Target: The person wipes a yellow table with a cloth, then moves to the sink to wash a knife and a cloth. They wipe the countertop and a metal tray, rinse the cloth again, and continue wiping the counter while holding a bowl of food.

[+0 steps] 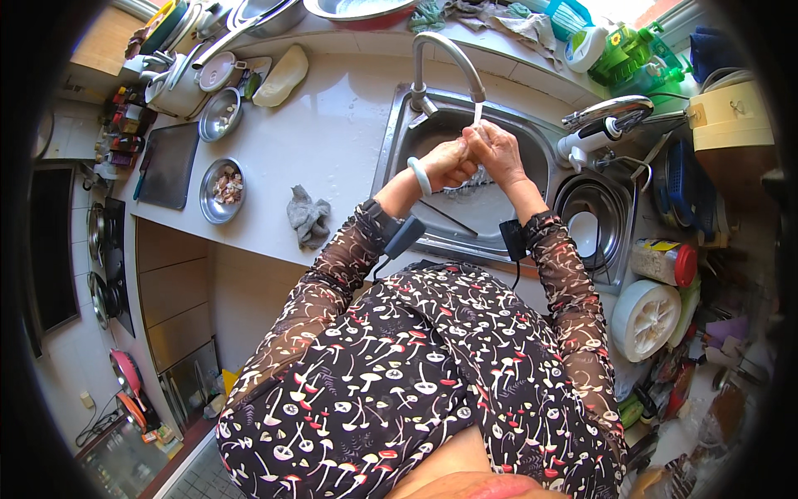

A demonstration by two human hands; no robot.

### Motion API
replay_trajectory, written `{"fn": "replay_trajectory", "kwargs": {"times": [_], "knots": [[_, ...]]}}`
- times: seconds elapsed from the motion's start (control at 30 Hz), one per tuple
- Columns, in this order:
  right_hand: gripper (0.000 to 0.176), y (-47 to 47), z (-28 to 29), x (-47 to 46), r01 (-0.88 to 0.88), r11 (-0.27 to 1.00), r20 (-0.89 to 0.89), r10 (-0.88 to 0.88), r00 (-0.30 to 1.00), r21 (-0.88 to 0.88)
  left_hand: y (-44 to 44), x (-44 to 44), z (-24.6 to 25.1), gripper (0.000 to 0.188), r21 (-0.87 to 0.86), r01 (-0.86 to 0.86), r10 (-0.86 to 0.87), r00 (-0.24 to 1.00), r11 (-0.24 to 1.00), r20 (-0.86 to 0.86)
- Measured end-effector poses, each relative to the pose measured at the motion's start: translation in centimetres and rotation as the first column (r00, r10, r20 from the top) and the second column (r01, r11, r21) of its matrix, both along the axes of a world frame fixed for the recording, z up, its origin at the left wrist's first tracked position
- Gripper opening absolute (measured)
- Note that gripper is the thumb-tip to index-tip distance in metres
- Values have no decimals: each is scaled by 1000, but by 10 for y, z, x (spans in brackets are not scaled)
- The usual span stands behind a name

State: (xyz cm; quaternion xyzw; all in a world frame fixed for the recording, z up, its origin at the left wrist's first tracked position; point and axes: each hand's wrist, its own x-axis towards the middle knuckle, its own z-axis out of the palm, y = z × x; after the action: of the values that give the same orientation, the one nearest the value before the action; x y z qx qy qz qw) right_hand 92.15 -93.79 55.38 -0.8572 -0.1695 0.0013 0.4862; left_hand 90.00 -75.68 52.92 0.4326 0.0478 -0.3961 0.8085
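Water runs from the curved metal faucet [450,50] onto my two hands, which meet above the stainless steel sink [399,181]. My left hand [447,165], below a pale bangle [419,176], has its fingers curled. My right hand [495,150] touches it, its fingers bent around the place where the stream lands. Whether anything small lies between the fingers cannot be told. Under them water splashes in the basin, and a thin dark stick [449,218] lies across the basin's near left part.
Left on the counter are a grey cloth [308,217], a steel bowl of chopped pieces [223,191], a smaller steel bowl [220,115], a dark cutting board [167,165] and a pale cut vegetable [282,76]. A white filter tap [586,143] and nested bowls [586,198] stand right.
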Motion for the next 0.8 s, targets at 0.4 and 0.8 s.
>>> {"fn": "replay_trajectory", "kwargs": {"times": [0.4, 0.8], "knots": [[51, 9, -36, 16, 334, 908, -742, -40, 669, 253, -14, -4, 17, 36, 652, -676, -542, 425, 343, 726], [46, 46, -68, -21, 311, 872, -843, 186, 504, 378, 52, -60, -58, 34, 663, -568, 112, 794, 487, 598]]}}
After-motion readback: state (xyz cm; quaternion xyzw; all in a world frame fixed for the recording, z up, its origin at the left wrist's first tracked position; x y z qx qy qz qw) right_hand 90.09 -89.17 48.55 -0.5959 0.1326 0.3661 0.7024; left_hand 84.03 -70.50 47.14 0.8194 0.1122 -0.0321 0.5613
